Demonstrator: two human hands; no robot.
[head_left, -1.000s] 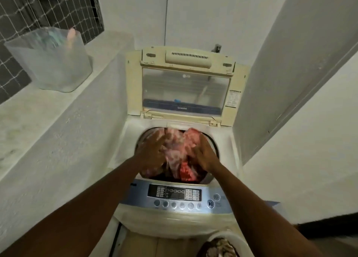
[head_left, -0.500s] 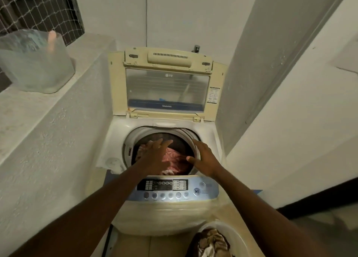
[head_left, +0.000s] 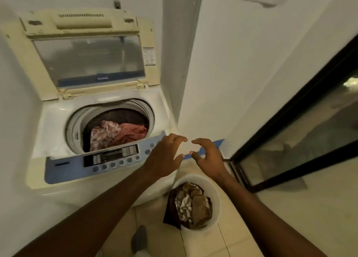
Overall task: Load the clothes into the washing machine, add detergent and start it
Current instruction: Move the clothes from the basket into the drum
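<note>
While the lid [head_left: 87, 49] of the washing machine [head_left: 56, 125] stands upright and open at eleven o'clock, red and pink patterned clothes [head_left: 118, 134] lie in the drum [head_left: 74, 124] below it. Both hands are bare and hold nothing. The left hand [head_left: 164, 157] hovers over the right end of the blue control panel [head_left: 64, 171], fingers spread and loosely bent. The right hand [head_left: 208, 159] hangs just beside it at its three o'clock, its fingertips near those of the left but apart. At six o'clock of the hands, a white basket [head_left: 218, 198] sits on the tiled floor [head_left: 164, 243], with brown clothes [head_left: 193, 202] bunched inside. A black-framed glass door [head_left: 290, 140] runs along three o'clock.
</note>
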